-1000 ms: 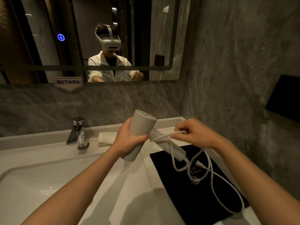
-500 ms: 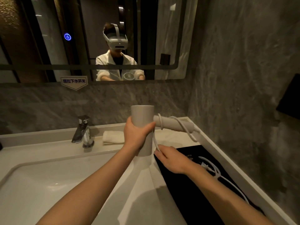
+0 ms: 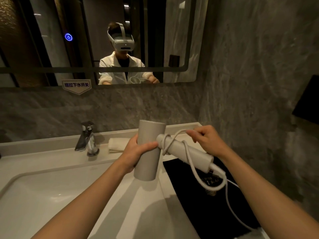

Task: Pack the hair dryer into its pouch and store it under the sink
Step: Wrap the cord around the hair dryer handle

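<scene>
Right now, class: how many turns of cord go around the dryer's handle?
2: one turn of the cord sits near the barrel by the left hand, one mid-handle below the right hand. The far side is hidden.

The far side of the hair dryer barrel is covered by the left hand. The cord end is hidden inside the right hand; its plug is not shown. The black pouch is cut by the lower edge, its gold logo too blurred to be read. The sink is cropped at the left.
</scene>
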